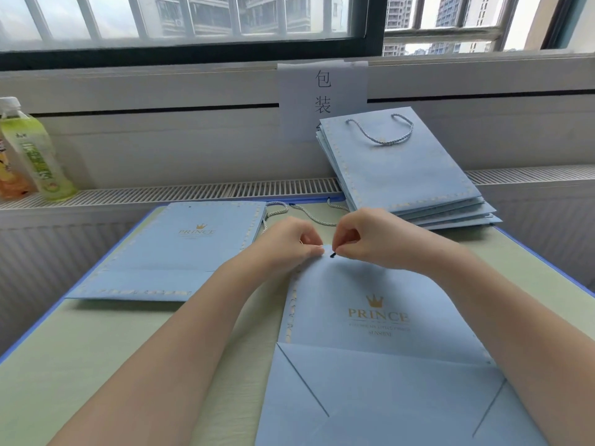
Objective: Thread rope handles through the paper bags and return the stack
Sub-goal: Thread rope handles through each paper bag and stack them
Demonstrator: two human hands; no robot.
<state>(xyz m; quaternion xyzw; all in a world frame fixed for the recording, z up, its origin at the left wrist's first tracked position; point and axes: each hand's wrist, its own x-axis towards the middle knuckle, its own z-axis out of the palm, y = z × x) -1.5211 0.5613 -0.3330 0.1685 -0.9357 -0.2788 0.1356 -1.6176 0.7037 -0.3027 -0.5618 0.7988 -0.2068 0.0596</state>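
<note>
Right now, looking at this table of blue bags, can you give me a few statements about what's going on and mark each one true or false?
1. The right hand pinches a dark rope tip at the top edge of the near bag. True.
2. The left hand lies flat on the table, away from that bag. False: its fingers are curled and pinch the bag's top edge.
3. The top bag of the stack by the window already has a rope handle. True.
4. The bag at left stands upright. False: it lies flat on the table.
5. A green bottle stands at the far left. True.
</note>
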